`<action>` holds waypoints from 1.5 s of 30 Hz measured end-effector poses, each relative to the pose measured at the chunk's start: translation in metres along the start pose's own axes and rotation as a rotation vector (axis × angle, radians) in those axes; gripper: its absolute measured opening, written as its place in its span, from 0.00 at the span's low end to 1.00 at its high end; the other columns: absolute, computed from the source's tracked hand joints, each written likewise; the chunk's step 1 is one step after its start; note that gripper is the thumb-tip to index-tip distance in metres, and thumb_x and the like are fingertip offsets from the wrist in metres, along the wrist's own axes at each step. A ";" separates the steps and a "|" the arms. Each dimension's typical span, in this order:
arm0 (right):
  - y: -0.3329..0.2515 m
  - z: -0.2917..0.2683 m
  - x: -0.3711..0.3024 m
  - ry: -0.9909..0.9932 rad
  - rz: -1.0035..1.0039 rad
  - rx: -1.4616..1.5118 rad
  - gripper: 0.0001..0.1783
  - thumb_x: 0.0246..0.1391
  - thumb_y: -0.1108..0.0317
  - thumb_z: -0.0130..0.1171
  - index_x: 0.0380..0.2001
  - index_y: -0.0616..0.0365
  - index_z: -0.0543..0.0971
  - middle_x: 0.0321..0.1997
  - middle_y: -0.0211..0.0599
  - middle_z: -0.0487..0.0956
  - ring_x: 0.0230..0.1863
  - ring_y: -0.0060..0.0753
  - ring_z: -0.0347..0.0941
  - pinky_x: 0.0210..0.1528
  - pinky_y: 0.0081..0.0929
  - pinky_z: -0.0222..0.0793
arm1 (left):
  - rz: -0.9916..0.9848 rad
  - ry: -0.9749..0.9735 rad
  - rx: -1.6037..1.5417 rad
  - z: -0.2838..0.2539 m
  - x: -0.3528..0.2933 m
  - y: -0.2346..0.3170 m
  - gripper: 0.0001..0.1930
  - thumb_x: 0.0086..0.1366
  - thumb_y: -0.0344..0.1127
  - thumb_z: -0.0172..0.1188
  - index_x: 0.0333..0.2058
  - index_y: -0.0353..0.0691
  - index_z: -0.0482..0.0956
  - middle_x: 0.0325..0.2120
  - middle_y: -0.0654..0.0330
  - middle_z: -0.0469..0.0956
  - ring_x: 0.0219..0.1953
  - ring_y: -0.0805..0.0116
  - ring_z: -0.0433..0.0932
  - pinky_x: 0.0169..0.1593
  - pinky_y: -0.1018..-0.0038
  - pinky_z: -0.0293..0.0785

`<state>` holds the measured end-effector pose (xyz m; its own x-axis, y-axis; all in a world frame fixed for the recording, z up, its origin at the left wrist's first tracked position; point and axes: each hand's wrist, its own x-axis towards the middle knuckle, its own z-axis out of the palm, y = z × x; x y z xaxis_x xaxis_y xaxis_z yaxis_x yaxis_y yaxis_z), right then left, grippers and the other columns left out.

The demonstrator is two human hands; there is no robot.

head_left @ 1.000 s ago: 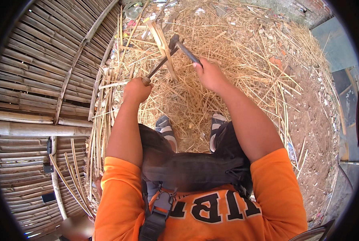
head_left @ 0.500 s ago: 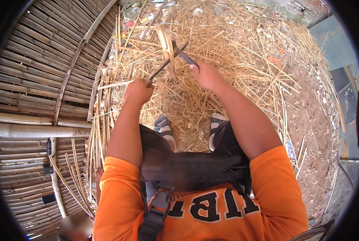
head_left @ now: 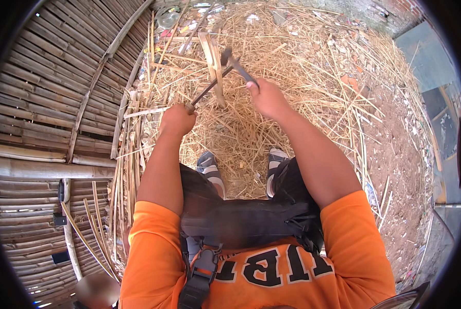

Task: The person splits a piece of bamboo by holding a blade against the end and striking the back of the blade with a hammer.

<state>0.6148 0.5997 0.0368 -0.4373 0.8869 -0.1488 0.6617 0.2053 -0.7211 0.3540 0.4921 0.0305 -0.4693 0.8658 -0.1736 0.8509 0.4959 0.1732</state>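
Observation:
My left hand (head_left: 178, 119) is closed round the handle of a long-bladed knife (head_left: 205, 90). Its dark blade slants up and to the right across an upright split piece of bamboo (head_left: 208, 51). In my right hand (head_left: 269, 99) is a hammer (head_left: 247, 75), gripped by its handle. The dark hammer head is close to the far end of the blade, to the right of the bamboo; whether they touch I cannot tell. The foot of the bamboo reaches down into loose straw-coloured strips.
Bamboo shavings (head_left: 271, 56) cover the ground around my feet. A slatted bamboo wall (head_left: 45, 82) rises on the left, with long strips (head_left: 124, 190) along it. Another person (head_left: 97, 291) is at the lower left. Grey panels (head_left: 429, 56) stand at the right.
The hammer has shifted slightly to the right, and its head shows more beyond the blade. The knife and the bamboo stay almost in place.

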 end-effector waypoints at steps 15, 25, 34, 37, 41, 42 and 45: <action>-0.013 -0.010 -0.004 0.062 -0.097 0.095 0.20 0.76 0.53 0.40 0.49 0.59 0.72 0.24 0.37 0.76 0.21 0.33 0.73 0.26 0.38 0.70 | -0.068 0.001 -0.016 0.000 0.008 -0.013 0.27 0.60 0.56 0.68 0.45 0.37 0.83 0.42 0.45 0.84 0.48 0.46 0.83 0.53 0.56 0.78; 0.002 -0.001 0.006 0.039 -0.054 -0.053 0.21 0.76 0.53 0.40 0.47 0.60 0.73 0.23 0.32 0.76 0.19 0.31 0.72 0.21 0.36 0.69 | -0.071 -0.054 0.006 -0.005 0.015 -0.009 0.23 0.64 0.51 0.62 0.48 0.37 0.82 0.46 0.44 0.84 0.50 0.46 0.82 0.55 0.57 0.78; -0.036 -0.029 0.001 0.253 -0.247 0.062 0.21 0.76 0.52 0.40 0.47 0.61 0.72 0.22 0.32 0.73 0.18 0.25 0.69 0.18 0.29 0.65 | -0.058 -0.007 -0.039 0.005 0.024 -0.017 0.23 0.60 0.51 0.66 0.44 0.38 0.84 0.41 0.45 0.85 0.46 0.46 0.83 0.52 0.56 0.79; -0.004 -0.009 0.015 0.030 -0.066 -0.087 0.21 0.76 0.53 0.40 0.48 0.61 0.72 0.23 0.33 0.74 0.19 0.25 0.70 0.19 0.29 0.68 | -0.033 -0.022 -0.024 0.003 0.029 -0.009 0.22 0.61 0.49 0.65 0.45 0.37 0.84 0.42 0.45 0.84 0.47 0.47 0.83 0.53 0.57 0.79; -0.005 -0.003 0.016 0.024 -0.062 -0.114 0.20 0.76 0.54 0.40 0.47 0.61 0.72 0.22 0.30 0.72 0.19 0.23 0.68 0.19 0.25 0.69 | -0.040 -0.074 0.029 -0.009 0.030 -0.008 0.20 0.63 0.45 0.61 0.47 0.36 0.83 0.45 0.44 0.84 0.50 0.47 0.83 0.55 0.58 0.78; -0.018 -0.008 0.015 0.009 -0.042 -0.059 0.20 0.76 0.54 0.39 0.47 0.62 0.72 0.22 0.28 0.71 0.18 0.23 0.67 0.18 0.24 0.68 | -0.047 -0.074 0.032 -0.009 0.031 -0.013 0.20 0.63 0.45 0.61 0.47 0.36 0.83 0.45 0.44 0.84 0.49 0.46 0.83 0.55 0.58 0.78; -0.049 -0.031 0.013 0.138 -0.153 0.077 0.21 0.77 0.55 0.39 0.46 0.63 0.72 0.21 0.27 0.69 0.17 0.21 0.65 0.16 0.21 0.67 | -0.086 -0.080 0.012 -0.012 0.037 -0.014 0.20 0.63 0.45 0.60 0.46 0.37 0.83 0.44 0.44 0.84 0.49 0.47 0.83 0.55 0.58 0.78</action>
<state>0.5959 0.6140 0.0912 -0.4381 0.8972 0.0562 0.5432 0.3140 -0.7786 0.3218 0.5180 0.0327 -0.5202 0.8120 -0.2644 0.8116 0.5665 0.1427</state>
